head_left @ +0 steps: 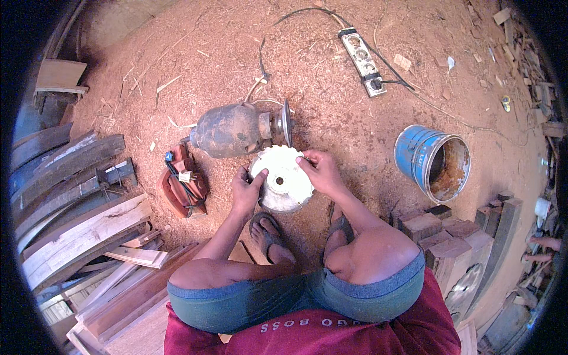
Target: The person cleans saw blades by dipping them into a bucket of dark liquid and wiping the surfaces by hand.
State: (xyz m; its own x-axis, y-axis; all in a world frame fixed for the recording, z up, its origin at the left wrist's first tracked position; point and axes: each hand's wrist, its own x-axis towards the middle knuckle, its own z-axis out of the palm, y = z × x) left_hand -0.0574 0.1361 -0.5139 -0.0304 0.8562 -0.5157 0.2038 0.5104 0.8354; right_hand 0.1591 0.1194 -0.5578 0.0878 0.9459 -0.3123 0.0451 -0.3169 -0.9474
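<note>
— Floor (207, 71), condition?
— Strewn with sawdust.
— Saw blade (284, 195)?
— Between both hands, near mid-view; toothed rim, round centre hole.
— Grip?
— Left hand (245, 188) pinches the rim at the blade's 9 o'clock, thumb on the face; right hand (322, 170) pinches at 2 o'clock.
— Surroundings, from the blade?
— Motor (228, 130) with disc (287, 124), 11 to 12 o'clock; power strip (361, 61), 1; blue bucket (413, 155), 3; red tool (171, 192), 9.

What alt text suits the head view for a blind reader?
A person's left hand and right hand hold a pale, round, toothed metal saw blade near its edge. Just beyond sits a worn grey-brown cylindrical motor with a thin metal disc; a blue metal drum and white plastic power strip are on sawdust-strewn ground.
</note>
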